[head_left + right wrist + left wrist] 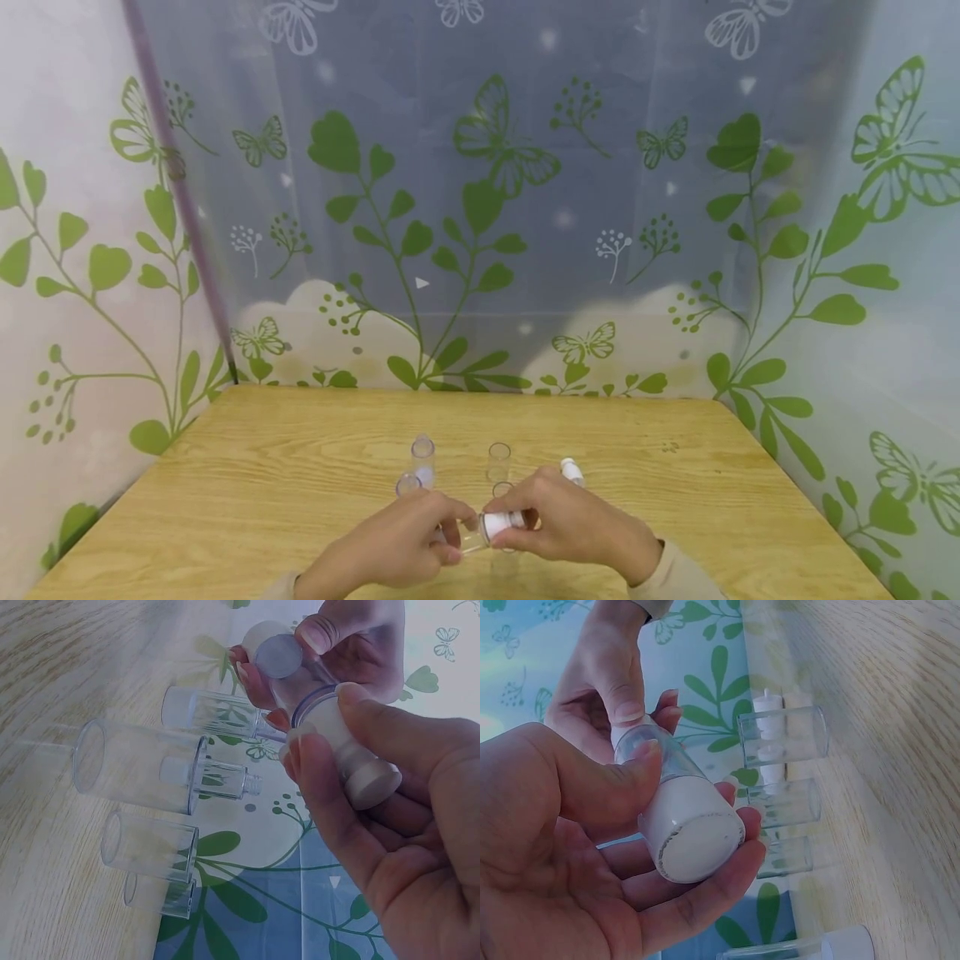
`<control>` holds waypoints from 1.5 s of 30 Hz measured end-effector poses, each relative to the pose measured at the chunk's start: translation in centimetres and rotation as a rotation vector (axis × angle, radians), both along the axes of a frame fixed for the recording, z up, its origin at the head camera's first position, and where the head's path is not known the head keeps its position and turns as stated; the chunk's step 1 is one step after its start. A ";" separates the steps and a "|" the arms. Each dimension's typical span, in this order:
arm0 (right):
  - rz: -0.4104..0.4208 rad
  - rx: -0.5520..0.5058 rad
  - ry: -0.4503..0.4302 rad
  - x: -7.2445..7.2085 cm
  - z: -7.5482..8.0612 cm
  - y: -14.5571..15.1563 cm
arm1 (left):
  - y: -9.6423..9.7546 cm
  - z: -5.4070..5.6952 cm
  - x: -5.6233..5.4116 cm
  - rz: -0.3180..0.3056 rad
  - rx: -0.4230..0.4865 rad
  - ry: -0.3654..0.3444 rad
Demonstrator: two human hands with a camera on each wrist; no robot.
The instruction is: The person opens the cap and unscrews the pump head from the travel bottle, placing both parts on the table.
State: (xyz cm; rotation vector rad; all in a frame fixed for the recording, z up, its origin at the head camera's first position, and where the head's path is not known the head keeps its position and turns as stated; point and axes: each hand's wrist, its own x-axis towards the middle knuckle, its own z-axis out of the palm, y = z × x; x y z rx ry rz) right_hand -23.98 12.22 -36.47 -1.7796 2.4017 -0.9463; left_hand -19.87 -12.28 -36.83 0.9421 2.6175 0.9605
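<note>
Over the near part of the table, both hands hold a small clear bottle [472, 544] and a white pump top [501, 524] joined end to end. My left hand [408, 533] grips the bottle, its thumb along the clear wall and its fingers around the white base [697, 840]. The white pump top is pinched between the thumb and fingers of my right hand [573, 521]. A clear rim shows around the pump top's wide end in the right wrist view, where it meets the bottle. My right palm partly hides the narrow end in the head view.
Clear cylindrical caps [142, 769] stand in a row in the middle of the wooden table [300, 450]. Clear bottles [423, 463] with white bases and threaded necks stand to the left. Another white pump top [572, 472] is on the right. Patterned curtains [600, 200] enclose the table.
</note>
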 end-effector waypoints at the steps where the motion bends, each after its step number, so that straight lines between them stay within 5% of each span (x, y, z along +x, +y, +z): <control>1: 0.003 -0.004 0.004 0.0 0.0 0.0 | 0.0 0.0 0.0 -0.001 0.001 -0.003; 20: 0.015 -0.027 -0.024 -0.1 -0.4 -0.1 | -0.2 0.0 -0.3 -0.006 -0.001 0.014; 31: 0.017 -0.032 0.076 -0.2 -0.2 -0.1 | -0.3 -0.4 -0.6 -0.012 0.057 -0.024; 45: -0.082 -0.020 0.054 -0.6 -0.8 0.1 | -0.4 -0.7 -1.1 0.007 0.118 -0.087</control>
